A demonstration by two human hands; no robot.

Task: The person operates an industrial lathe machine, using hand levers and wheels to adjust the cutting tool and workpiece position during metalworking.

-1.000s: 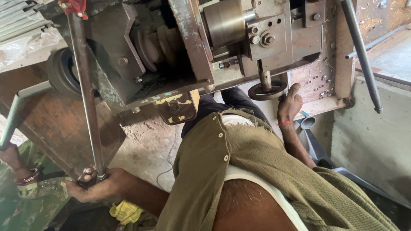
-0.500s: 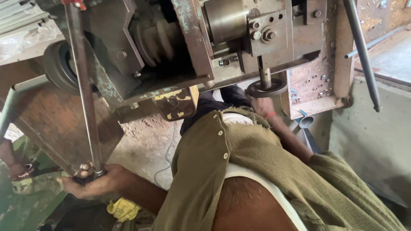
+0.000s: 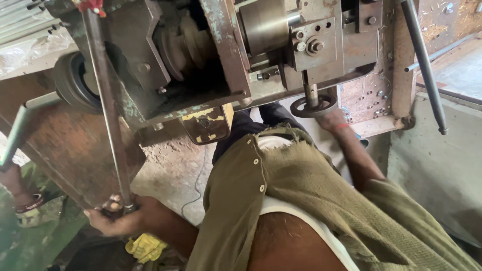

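Gripping machine controls with both hands.
Left hand (image 3: pixel 123 221) clutching long rod (image 3: pixel 108 115) low; right hand (image 3: pixel 331 119) reaching under handwheel (image 3: pixel 314 106), grip unclear.

Soft daylight from the right, dim lower left, slight blur.

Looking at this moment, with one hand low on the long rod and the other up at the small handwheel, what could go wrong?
1. The open shirt hangs loose just below the bare pulley; it might catch if the pulley turns.
2. The left hand grips only the bottom end of the rod, so the grip could slip.
3. The right hand sits tight under the handwheel, close to the machine's edges; fingers could get pinched.
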